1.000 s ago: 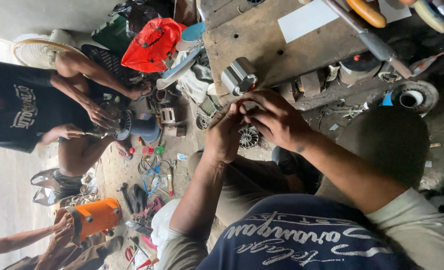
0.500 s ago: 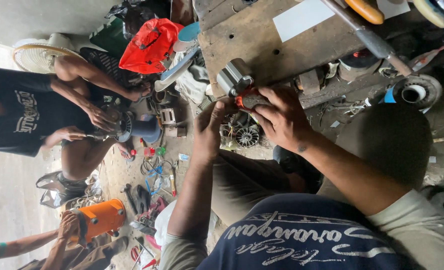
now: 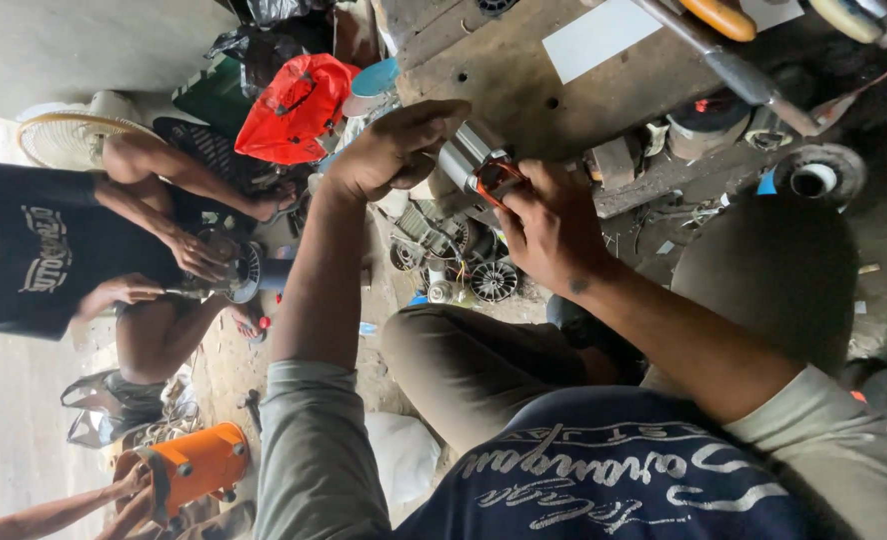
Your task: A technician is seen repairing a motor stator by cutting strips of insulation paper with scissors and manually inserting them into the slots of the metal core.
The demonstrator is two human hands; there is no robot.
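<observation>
My left hand (image 3: 389, 150) grips a small silver cylindrical motor (image 3: 461, 152) from the left side, in front of the edge of a worn wooden bench (image 3: 524, 80). My right hand (image 3: 554, 225) comes in from below right. Its fingertips pinch the orange part (image 3: 494, 178) at the motor's lower end. Both hands are close together, with the motor between them. Under them on the floor lies a heap of motor parts and fan rotors (image 3: 489, 280).
A red plastic bag (image 3: 294, 105) lies at upper left. At the left, another person in a black shirt works on a round part (image 3: 239, 272). Other hands hold an orange casing (image 3: 199, 465) at lower left. Tools and a white sheet (image 3: 604, 35) lie on the bench. My knee (image 3: 784, 270) is at right.
Both hands have risen from the parts heap toward the bench edge, bringing the silver motor with them. My left hand has shifted up and around the motor's side.
</observation>
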